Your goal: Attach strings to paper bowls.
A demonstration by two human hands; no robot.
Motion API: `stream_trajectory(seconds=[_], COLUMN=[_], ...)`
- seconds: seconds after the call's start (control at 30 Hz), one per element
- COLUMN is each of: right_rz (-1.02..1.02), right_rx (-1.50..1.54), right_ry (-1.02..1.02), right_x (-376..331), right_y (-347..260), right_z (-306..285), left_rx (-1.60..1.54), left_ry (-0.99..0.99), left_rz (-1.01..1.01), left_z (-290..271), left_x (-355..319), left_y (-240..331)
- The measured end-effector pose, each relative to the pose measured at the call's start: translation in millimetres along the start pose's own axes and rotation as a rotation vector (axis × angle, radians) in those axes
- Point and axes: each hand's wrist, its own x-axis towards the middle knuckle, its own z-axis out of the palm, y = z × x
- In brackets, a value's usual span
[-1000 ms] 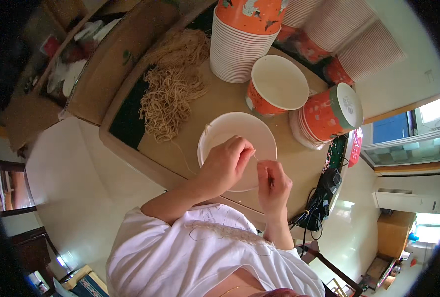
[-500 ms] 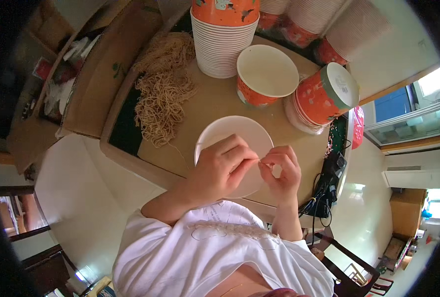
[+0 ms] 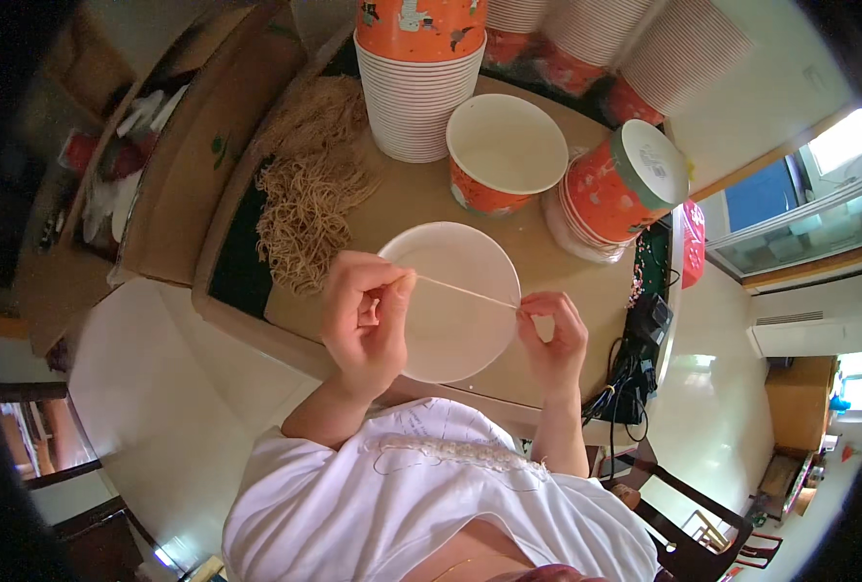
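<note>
A thin pale string (image 3: 468,291) is stretched taut between my two hands. My left hand (image 3: 366,315) pinches one end between thumb and forefinger, over the left rim of a white bowl (image 3: 450,339). At the bowl's right edge, my right hand (image 3: 555,335) pinches the other end with its fingertips. The string crosses above the bowl, whose inside looks plain white. Beyond my left hand lies a tangled heap of tan string (image 3: 310,209) on the cardboard-covered table.
An open paper tub (image 3: 507,145) stands behind the bowl, next to a tall stack of tubs (image 3: 419,97). An upturned orange tub (image 3: 615,194) sits at the right. Black cables (image 3: 630,373) lie at the table's right edge, and a cardboard box (image 3: 189,165) stands left.
My hands were close together over the bowl. My left hand has drawn away to the left, and the string now spans the gap; my right hand has barely moved.
</note>
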Motion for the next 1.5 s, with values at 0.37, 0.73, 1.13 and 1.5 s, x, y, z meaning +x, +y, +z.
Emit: stream_trajectory(seconds=[0.37, 0.73, 1.13, 1.5], right_rz=[-0.147, 0.159, 0.463, 0.563], right_rx=[-0.382, -0.018, 0.503, 0.273], right_ry=[-0.041, -0.032, -0.371, -0.531], right_x=[40, 43, 51, 64], right_y=[-18, 10, 44, 41], right_z=[15, 29, 8, -4], left_rx=[0.236, 0.232, -0.06, 0.107], left_ry=[-0.344, -0.249, -0.368, -0.581], left_rz=[-0.278, -0.449, -0.804, -0.781], left_z=[-6, -44, -35, -52], left_x=[41, 32, 7, 16], left_y=[-15, -61, -120, -121])
